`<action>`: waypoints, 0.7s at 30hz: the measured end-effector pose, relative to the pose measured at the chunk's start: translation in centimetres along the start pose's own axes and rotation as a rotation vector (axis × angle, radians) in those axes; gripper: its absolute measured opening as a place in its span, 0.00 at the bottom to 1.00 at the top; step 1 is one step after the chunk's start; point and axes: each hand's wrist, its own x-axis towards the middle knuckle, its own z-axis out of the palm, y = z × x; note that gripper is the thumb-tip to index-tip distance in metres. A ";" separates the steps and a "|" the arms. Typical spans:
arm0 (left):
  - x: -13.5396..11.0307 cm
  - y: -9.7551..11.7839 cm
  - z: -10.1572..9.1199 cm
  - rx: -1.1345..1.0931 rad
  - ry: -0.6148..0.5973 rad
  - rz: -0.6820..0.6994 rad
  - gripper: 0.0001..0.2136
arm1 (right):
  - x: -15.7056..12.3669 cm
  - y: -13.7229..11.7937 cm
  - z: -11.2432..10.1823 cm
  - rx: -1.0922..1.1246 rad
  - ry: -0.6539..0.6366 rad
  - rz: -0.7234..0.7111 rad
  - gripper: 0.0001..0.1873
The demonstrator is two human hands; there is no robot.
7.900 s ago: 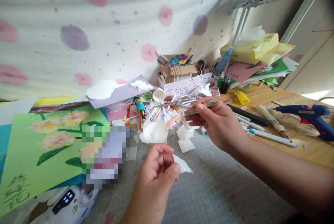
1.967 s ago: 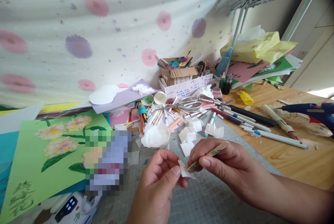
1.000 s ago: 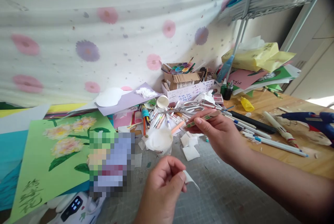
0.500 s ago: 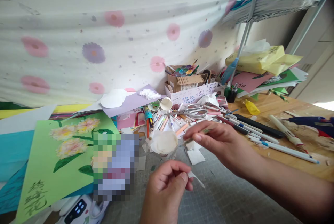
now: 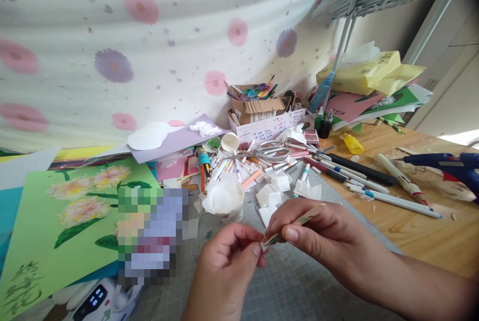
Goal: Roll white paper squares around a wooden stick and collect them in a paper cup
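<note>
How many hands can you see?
2: the left hand at bottom centre, and the right hand to its right, holding a flat stick. I see no others.

The left fingers (image 5: 239,233) cover nearly all of a pale scrap (image 5: 262,247) — its shape cannot be told. The right fingers (image 5: 298,235) hide part of the printed strip (image 5: 310,214). The lilac object (image 5: 159,234) is pixelated past telling — the right edge crops the glue gun (image 5: 445,161).

Cup (image 5: 232,211) behind the left hand (image 5: 229,257)
</note>
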 end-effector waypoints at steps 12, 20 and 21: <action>0.3 0.2 -0.4 0.055 -0.040 -0.024 0.01 | -0.2 0.3 0.2 -0.094 -0.001 0.006 0.07; 0.3 0.2 -0.4 0.061 -0.037 -0.018 0.02 | -0.5 0.5 0.4 -0.126 -0.002 0.011 0.06; 0.3 0.2 -0.3 0.060 -0.039 -0.020 0.02 | -0.5 0.5 0.4 -0.153 0.000 0.008 0.06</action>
